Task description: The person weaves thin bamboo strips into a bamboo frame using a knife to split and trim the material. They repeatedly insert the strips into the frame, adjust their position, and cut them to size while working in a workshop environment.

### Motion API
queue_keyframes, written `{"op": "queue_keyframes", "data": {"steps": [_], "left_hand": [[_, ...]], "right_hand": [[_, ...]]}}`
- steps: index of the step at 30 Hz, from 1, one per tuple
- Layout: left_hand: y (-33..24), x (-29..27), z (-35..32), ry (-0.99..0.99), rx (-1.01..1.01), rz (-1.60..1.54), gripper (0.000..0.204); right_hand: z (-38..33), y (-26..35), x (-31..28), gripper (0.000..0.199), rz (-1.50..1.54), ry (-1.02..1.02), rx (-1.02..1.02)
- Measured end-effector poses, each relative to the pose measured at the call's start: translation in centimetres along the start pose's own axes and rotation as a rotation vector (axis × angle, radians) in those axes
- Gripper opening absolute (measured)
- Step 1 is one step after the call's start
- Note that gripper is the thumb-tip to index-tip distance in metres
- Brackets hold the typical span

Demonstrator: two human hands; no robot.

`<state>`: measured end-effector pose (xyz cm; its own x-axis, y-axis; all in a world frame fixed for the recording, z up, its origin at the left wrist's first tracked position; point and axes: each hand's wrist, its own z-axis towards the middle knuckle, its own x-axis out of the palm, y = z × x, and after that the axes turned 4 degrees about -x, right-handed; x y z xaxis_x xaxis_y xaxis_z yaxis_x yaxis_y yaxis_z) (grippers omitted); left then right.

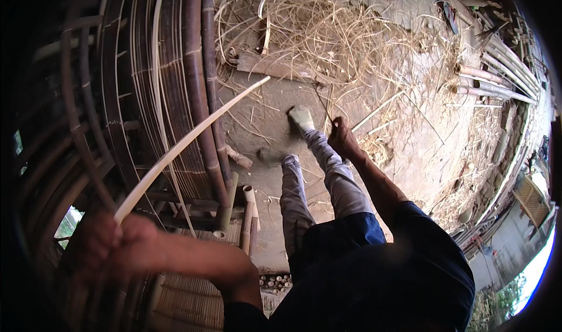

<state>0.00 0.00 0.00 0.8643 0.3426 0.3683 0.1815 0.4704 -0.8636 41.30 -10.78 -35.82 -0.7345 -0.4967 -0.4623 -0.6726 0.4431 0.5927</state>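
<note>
On the left, my left hand (132, 241) is closed in a fist, smeared by motion, around the lower end of a long pale bamboo strip (181, 147). The strip curves up and to the right, passing over a dark bamboo bench, and its far end hangs above the floor. My right hand (346, 140) hovers out over the floor near my shoe, fingers curled together. A thin dark piece (325, 101) shows just beyond those fingers; whether they hold it I cannot tell.
Beside my left arm stands the dark bamboo bench (193, 86) with slatted top. Curly bamboo shavings (328, 27) litter the floor ahead, around a flat board (281, 69). Bamboo poles (497, 86) lie at the right. Cut bamboo ends (275, 282) sit near my legs.
</note>
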Motion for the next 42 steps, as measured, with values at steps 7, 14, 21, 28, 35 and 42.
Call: {"op": "queue_keyframes", "data": {"steps": [7,14,21,28,35,42], "left_hand": [[4.1,3.6,-0.2,-0.192,0.157,0.375,0.041],[11.7,2.3,-1.2,0.067,0.022,0.290,0.038],[13.9,3.7,-3.9,-0.157,0.307,0.381,0.035],[13.5,3.9,-5.2,-0.275,0.247,0.401,0.037],[14.8,5.9,-4.9,-0.576,0.357,0.308,0.040],[12.2,2.7,-6.8,-0.367,0.177,0.141,0.034]], "right_hand": [[6.0,3.4,2.0,0.035,0.031,-0.069,-0.142],[13.7,6.7,4.4,0.025,-0.057,0.021,-0.178],[19.7,9.7,6.2,0.022,0.079,-0.065,-0.446],[24.6,7.2,11.2,0.023,-0.217,0.125,-0.197],[22.2,7.2,9.9,0.024,-0.212,0.023,-0.518],[19.3,6.4,9.8,0.021,-0.255,0.026,-0.559]]}}
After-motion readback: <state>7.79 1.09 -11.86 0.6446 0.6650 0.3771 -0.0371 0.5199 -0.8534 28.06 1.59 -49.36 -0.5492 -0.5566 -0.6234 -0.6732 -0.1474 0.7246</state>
